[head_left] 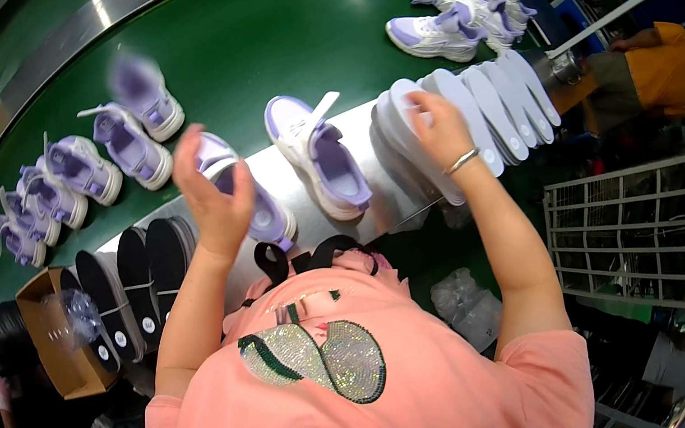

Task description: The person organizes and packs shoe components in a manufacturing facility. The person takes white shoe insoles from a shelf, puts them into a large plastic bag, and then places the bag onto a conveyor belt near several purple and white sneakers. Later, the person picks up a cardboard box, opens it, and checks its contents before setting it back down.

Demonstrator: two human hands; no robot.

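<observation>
While the fingers of the right hand (pixel 436 125) are curling down onto the top of a fanned row of white insoles (pixel 470 113), pressing on one flat, rounded foam piece without clearly pinching it, a thin metal bangle (pixel 462 162) is circling that wrist. The left hand (pixel 213 191) is closing round the side of a lilac and white sneaker (pixel 257 204), thumb on the near edge and fingers wrapping the far side, so the shoe is resting on the bare metal shelf (pixel 382 198) in its grasp. Just beside it, between the two hands, a second chunky sneaker (pixel 321 155) is sitting with its padded purple lining and white tongue facing up. Dark oval insoles (pixel 134 278) are overlapping in a row near the left elbow, next to an open cardboard box (pixel 59 338) holding crinkled clear plastic. Further out, more lilac sneakers (pixel 85 169) are lining the smooth green conveyor belt (pixel 246 32), one of them blurred, and another cluster of sneakers (pixel 464 16) is lying at the far end. A white wire rack (pixel 644 221) is standing to the right.
</observation>
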